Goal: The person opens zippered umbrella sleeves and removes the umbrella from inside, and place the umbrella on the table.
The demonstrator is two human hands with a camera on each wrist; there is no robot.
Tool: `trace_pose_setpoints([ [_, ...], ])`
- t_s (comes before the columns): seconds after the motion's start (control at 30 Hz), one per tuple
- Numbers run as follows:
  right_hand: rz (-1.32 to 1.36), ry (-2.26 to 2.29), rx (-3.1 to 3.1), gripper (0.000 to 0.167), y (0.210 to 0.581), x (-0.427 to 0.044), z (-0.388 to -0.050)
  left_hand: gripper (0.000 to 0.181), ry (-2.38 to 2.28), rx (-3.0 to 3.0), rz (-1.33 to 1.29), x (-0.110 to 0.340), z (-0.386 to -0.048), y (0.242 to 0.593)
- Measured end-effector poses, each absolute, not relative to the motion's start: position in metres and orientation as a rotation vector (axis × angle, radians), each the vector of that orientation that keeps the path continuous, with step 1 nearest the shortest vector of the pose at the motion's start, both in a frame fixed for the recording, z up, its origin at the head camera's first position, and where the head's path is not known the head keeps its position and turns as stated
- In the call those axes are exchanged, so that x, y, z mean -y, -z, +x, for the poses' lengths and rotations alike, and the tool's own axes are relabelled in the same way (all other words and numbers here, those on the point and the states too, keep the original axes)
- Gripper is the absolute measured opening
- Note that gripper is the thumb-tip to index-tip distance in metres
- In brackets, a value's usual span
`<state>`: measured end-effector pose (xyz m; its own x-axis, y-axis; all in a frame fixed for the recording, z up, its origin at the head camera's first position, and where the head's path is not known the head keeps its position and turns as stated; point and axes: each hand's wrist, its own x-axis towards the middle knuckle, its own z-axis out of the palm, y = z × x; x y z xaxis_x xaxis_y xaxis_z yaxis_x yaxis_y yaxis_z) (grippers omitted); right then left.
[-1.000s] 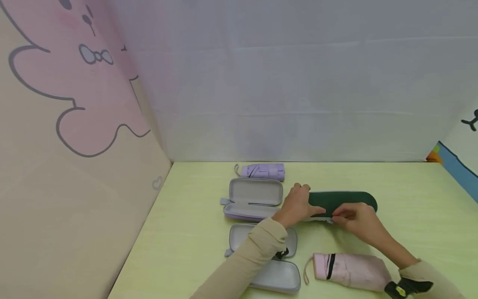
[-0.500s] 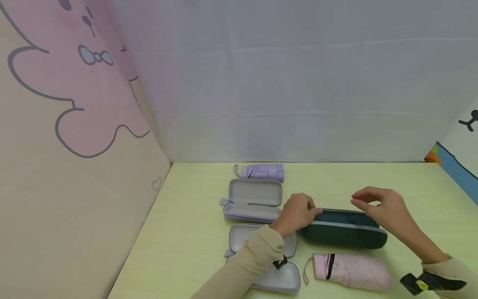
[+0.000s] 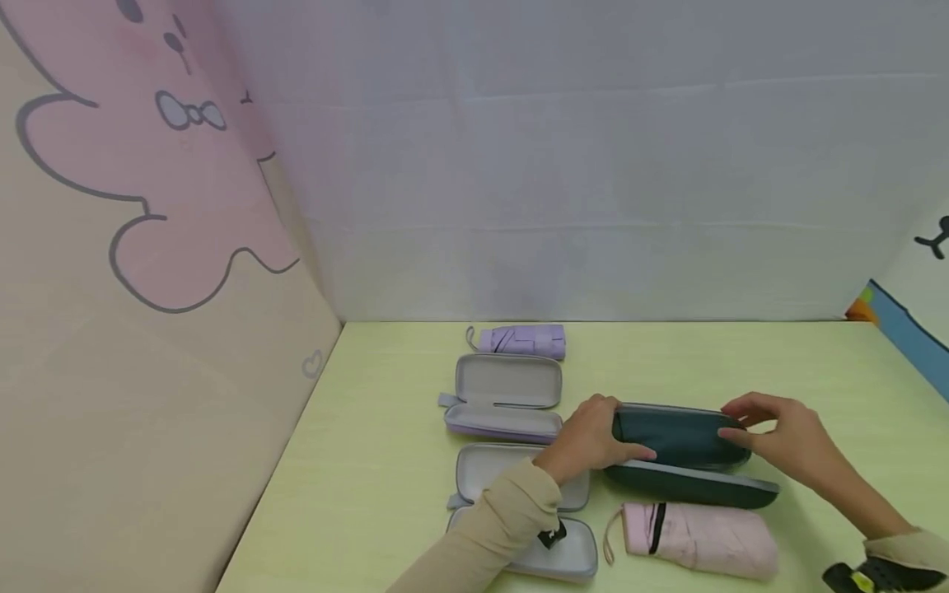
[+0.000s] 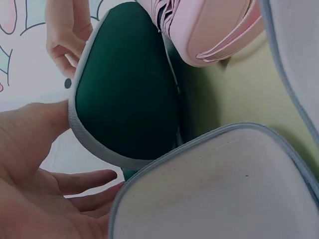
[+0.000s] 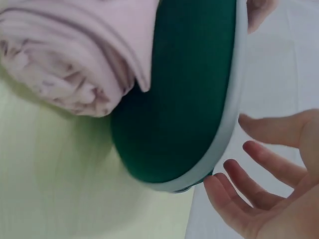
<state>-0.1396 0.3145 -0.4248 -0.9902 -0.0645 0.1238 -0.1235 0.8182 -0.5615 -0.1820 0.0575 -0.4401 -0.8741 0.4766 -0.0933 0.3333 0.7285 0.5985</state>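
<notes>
A dark green zip case (image 3: 689, 486) lies spread open on the right half of the table, its teal inside (image 3: 675, 436) facing up. My left hand (image 3: 593, 436) holds its left end, thumb on the inner side and fingers at the back rim. At the right end my right hand (image 3: 786, 432) grips the rear half's rim between thumb and fingers. The green shell (image 4: 129, 84) hides part of the left fingers' contact in the left wrist view. In the right wrist view, the grey-edged shell (image 5: 189, 109) stands in front of the right fingertips. A folded pink umbrella (image 3: 700, 539) lies just in front of the case.
Left of the green case lie two opened grey-lined cases, a purple one (image 3: 507, 383) behind and another (image 3: 552, 552) nearer, partly under my left forearm. A folded purple umbrella (image 3: 522, 340) lies at the back. Cloth walls (image 3: 593, 206) border the table.
The green case went from closed to spread open, its front half tipping down toward the pink umbrella. My right hand left the zip side, rose rightward, then came to the case's right end.
</notes>
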Motion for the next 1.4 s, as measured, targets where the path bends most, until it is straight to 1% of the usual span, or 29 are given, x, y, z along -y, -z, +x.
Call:
trace_pose_setpoints([
  [0.1, 0.206, -0.953, 2.947, 0.041, 0.431, -0.317, -0.142, 0.084, -0.876, -2.67, 0.65, -0.057, -0.182, 0.443],
  [0.17, 0.236, -0.976, 2.965, 0.047, 0.436, -0.319, -0.143, 0.088, -0.892, -2.652, 0.64, -0.056, -0.183, 0.444],
  [0.27, 0.271, -0.992, 2.986, 0.052, 0.442, -0.323, -0.148, 0.094, -0.903, -2.63, 0.63, -0.056, -0.186, 0.446],
  [0.43, 0.344, -0.934, 2.98, 0.057, 0.447, -0.327, -0.156, 0.104, -0.889, -2.607, 0.631, -0.057, -0.19, 0.452],
  [0.7, 0.408, -0.956, 2.891, 0.055, 0.455, -0.331, -0.166, 0.109, -0.848, -2.609, 0.638, -0.057, -0.192, 0.454],
  [0.83, 0.413, -1.137, 2.849, 0.053, 0.456, -0.335, -0.166, 0.108, -0.85, -2.63, 0.631, -0.057, -0.192, 0.455],
  [0.97, 0.336, -1.432, 2.839, 0.048, 0.458, -0.338, -0.162, 0.108, -0.844, -2.649, 0.653, -0.057, -0.193, 0.457],
  [1.03, 0.307, -1.495, 2.835, 0.047, 0.459, -0.339, -0.16, 0.109, -0.844, -2.652, 0.667, -0.057, -0.193, 0.457],
  [1.23, 0.306, -1.505, 2.826, 0.046, 0.462, -0.337, -0.166, 0.108, -0.826, -2.684, 0.646, -0.056, -0.193, 0.458],
  [1.4, 0.193, -1.571, 2.781, 0.045, 0.467, -0.341, -0.167, 0.107, -0.799, -2.697, 0.636, -0.059, -0.191, 0.459],
])
